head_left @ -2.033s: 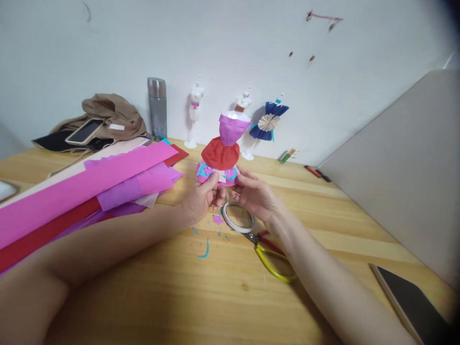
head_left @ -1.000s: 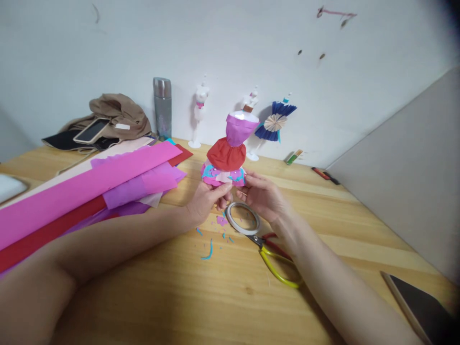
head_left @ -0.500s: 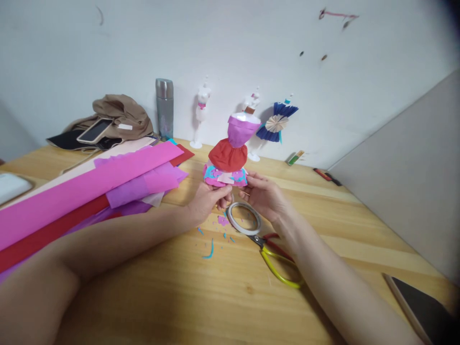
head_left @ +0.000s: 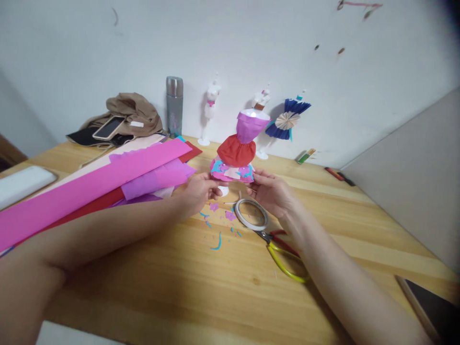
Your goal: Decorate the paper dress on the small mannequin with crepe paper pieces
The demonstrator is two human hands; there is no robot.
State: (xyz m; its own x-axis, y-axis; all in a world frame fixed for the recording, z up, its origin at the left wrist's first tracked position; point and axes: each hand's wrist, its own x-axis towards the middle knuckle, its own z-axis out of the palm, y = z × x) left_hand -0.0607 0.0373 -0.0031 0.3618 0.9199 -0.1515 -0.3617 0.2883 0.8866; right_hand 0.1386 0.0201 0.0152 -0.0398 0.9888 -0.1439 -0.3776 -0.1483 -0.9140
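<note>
A small dress form (head_left: 256,113) wears a paper dress (head_left: 236,151) with a purple top, a red gathered skirt and a pink hem band carrying blue and purple pieces. My left hand (head_left: 201,191) is closed at the left end of the hem, thumb and fingers against its lower edge. At the right end, my right hand (head_left: 270,192) pinches the hem, its other fingers curled beneath. Part of the white base (head_left: 223,191) shows under the hem. Below the hands lie a tape roll (head_left: 251,214), scissors (head_left: 283,254), purple paper flowers (head_left: 230,215) and blue scraps (head_left: 217,242).
Coloured paper sheets (head_left: 108,179) cover the left side. Behind stand a thermos (head_left: 174,108), a bare dress form (head_left: 211,108) and one in blue pleated paper (head_left: 287,120). A brown cloth bag (head_left: 136,112) lies back left, a phone (head_left: 429,306) front right.
My left hand has slid from the front of the hem to its left end, uncovering the base and another flower. The right hand stays at the hem. The view has shifted slightly left.
</note>
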